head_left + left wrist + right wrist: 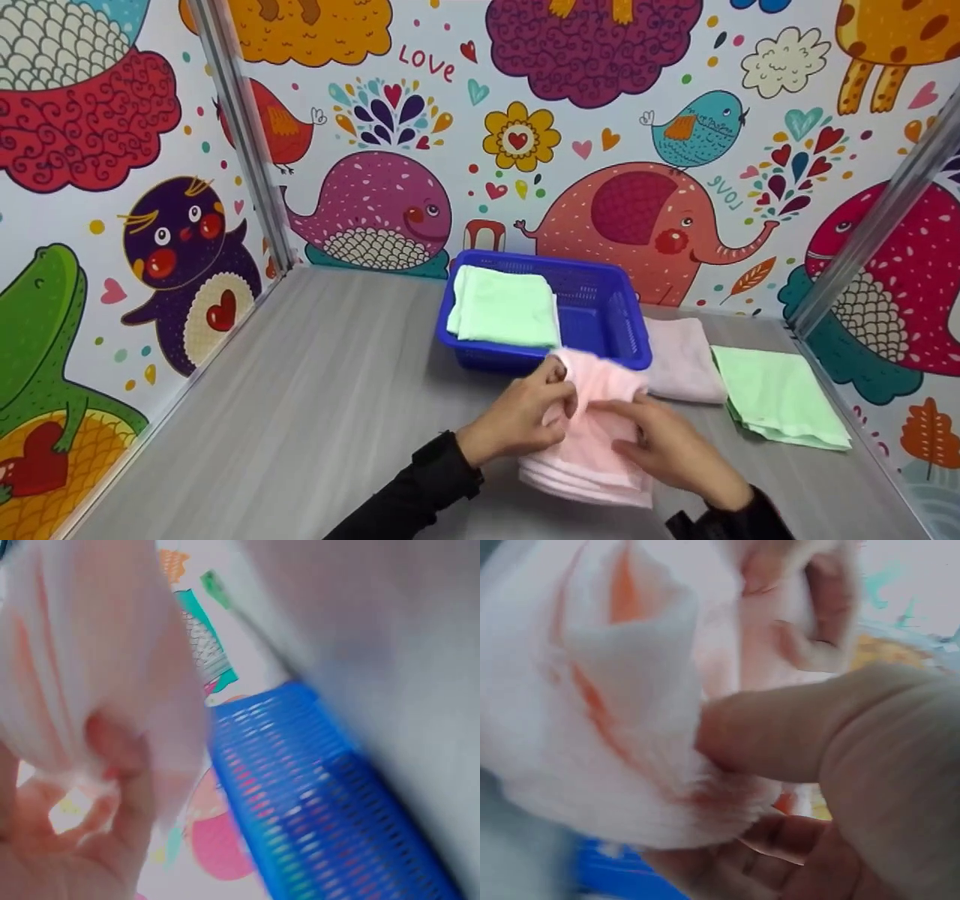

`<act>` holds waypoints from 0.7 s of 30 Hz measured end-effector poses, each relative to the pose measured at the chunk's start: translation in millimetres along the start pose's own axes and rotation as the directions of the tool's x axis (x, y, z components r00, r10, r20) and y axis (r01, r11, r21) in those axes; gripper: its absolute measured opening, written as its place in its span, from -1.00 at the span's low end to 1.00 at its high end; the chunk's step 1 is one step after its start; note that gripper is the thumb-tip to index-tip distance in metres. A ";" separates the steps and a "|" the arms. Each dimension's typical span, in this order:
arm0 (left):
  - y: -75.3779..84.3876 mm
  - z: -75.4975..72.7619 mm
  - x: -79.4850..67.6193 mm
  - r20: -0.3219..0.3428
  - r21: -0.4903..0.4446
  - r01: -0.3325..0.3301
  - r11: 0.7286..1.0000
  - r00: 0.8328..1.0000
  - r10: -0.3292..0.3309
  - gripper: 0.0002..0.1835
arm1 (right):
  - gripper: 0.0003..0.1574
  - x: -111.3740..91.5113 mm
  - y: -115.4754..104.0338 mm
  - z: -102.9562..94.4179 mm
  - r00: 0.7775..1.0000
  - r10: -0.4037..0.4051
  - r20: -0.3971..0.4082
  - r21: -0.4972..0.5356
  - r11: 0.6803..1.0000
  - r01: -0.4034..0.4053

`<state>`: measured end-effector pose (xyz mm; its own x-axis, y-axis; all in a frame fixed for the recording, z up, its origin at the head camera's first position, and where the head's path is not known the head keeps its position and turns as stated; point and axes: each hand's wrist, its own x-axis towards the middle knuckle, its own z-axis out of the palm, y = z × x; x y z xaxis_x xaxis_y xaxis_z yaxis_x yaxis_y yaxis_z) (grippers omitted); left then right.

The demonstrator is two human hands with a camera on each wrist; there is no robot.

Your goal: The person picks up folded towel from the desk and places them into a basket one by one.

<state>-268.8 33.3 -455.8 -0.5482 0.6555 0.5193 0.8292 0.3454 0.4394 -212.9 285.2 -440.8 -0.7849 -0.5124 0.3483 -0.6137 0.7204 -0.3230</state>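
Note:
A folded pink towel (pixel 600 457) hangs in front of the blue basket (pixel 585 322), its layered lower edge toward me. My left hand (pixel 521 412) pinches its upper left part between curled fingers and thumb. On the other side, my right hand (pixel 679 442) grips the towel's right edge. In the right wrist view the thumb (pixel 757 731) presses on the pink towel (pixel 630 675) with fingers beneath the layers. The left wrist view has the towel (pixel 97 652) blurred above the left fingers. A folded light green towel (pixel 502 307) lies in the basket's left half.
Right of the basket, a folded pale pink towel (pixel 686 360) lies on the grey table (pixel 337 390). Beside it is another light green towel (pixel 784 394). Walls printed with cartoon animals (pixel 375 210) enclose the table at the back and sides, with metal posts (pixel 251 150) at the corners.

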 end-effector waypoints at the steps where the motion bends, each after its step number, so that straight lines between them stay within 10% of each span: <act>1: 1.2 -3.2 2.2 -0.063 -0.005 -0.009 1.000 0.998 0.009 -0.80 | -0.30 0.0 -3.4 -6.9 0.999 0.006 -0.053 -0.006 1.000 -0.006; 6: 0.8 -12.3 14.8 -0.327 -0.057 0.021 0.998 0.944 -0.038 -0.79 | -0.25 7.3 -11.7 -32.6 0.964 0.081 -0.255 0.017 0.997 -0.079; 10: -3.8 -11.0 25.1 -0.410 -0.046 0.002 0.999 0.912 -0.021 -0.76 | -0.32 13.4 -12.2 -43.1 0.924 0.141 -0.356 0.019 0.990 -0.143; 21: -28.5 -8.8 53.6 -0.376 0.005 0.009 1.000 0.927 -0.007 -0.37 | -0.55 48.9 13.0 -41.3 0.827 0.140 -0.544 0.050 0.990 -0.134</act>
<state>-322.7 52.7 -434.0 -0.5545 0.3524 0.7539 0.8246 0.3550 0.4405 -255.7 288.8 -391.6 -0.6886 -0.0692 0.7219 -0.5065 0.7583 -0.4104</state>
